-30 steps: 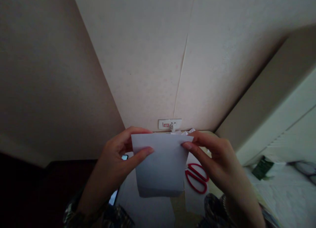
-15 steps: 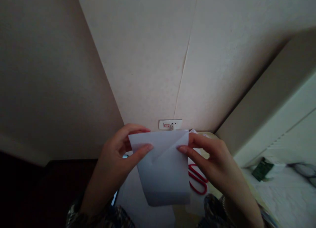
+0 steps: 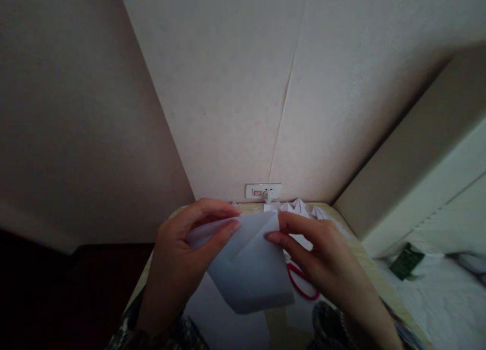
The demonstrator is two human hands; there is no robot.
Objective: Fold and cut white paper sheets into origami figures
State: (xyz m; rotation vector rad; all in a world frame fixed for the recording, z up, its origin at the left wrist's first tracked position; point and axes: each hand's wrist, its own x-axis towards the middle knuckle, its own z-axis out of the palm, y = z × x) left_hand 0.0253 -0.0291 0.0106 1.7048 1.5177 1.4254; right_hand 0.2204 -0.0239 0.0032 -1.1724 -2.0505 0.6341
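Down comes the paper from half a second ago, its top right corner now folded further over on a diagonal. Its long axis runs away from the person. Left hand pinches the top left edge, right hand pinches the folded corner, above the surface, red scissors just beside.

Wall socket plate, at 12 o'clock from the sheet: red mark, too small to read.
White sheet: blank.
Dark green packet, at 3 o'clock: print unreadable.
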